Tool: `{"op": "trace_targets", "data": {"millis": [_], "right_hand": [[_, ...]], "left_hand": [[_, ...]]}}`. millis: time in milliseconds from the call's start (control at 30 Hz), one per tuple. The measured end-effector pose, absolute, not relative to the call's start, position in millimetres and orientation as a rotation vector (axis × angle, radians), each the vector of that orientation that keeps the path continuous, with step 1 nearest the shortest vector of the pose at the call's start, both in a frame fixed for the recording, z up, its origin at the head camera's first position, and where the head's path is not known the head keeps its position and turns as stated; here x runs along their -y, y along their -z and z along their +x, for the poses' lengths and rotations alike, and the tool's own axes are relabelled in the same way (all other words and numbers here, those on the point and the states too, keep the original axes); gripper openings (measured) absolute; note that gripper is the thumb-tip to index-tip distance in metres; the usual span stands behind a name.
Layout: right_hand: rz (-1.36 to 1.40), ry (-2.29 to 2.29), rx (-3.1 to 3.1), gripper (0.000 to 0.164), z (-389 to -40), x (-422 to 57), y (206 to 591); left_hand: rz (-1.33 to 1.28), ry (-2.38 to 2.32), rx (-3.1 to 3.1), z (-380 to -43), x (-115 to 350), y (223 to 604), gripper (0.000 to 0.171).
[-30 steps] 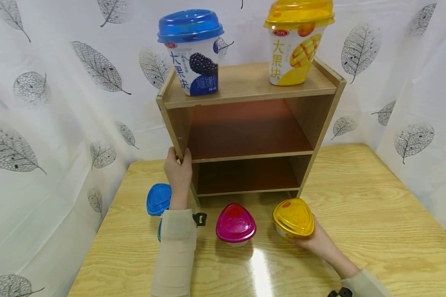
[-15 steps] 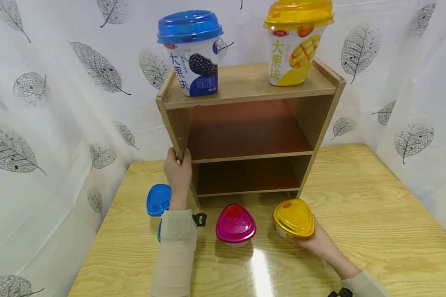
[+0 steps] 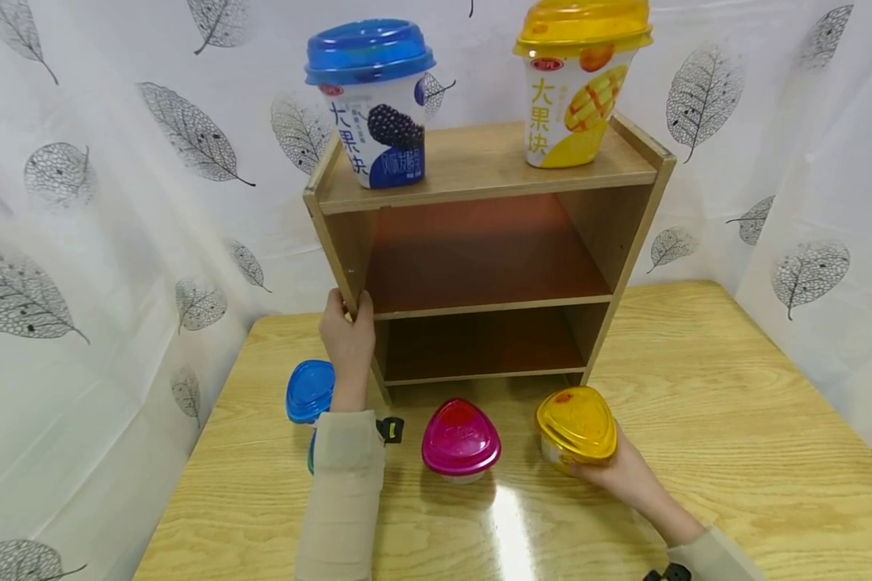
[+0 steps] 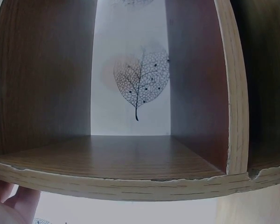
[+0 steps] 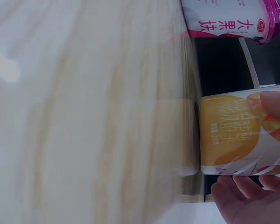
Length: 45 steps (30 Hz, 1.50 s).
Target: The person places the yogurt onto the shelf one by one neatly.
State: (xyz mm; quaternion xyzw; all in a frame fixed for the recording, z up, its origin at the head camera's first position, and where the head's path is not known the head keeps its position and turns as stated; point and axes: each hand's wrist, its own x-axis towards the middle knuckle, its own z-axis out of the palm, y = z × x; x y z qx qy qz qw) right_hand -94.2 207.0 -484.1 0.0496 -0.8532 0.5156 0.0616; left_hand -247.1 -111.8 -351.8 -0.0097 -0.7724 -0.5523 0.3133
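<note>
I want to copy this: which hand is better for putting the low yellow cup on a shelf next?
Probably the right hand: it holds the low yellow cup, in front of the shelf unit. The left hand grips the unit's side, farther from that cup.

Head view fwd + dn; wrist views close

Overhead light falls evenly where I stand, glinting off the yellow-lidded cup [image 3: 576, 423] in the right hand [image 3: 621, 470]. Between that grip and the left sleeve [image 3: 345, 492], white glare streaks the table [image 3: 734, 403]. Beside the left hand [image 3: 349, 335], the shelf [image 3: 480, 165] darkens toward its lower compartment [image 3: 483, 345]. The left wrist view is dim, a wooden edge [image 4: 130, 189] bowed by the lens; the right's tabletop blurs pale, with blown-out spots farthest from the grip.
</note>
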Motion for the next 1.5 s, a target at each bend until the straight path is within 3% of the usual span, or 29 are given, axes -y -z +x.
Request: {"op": "trace_targets", "data": {"millis": [1500], "right_hand": [[0.137,-1.428,2.609,0.065,-100,-211,459]], "left_hand": [[-0.045,1.425,2.030,-247,112,352,0.025]]}}
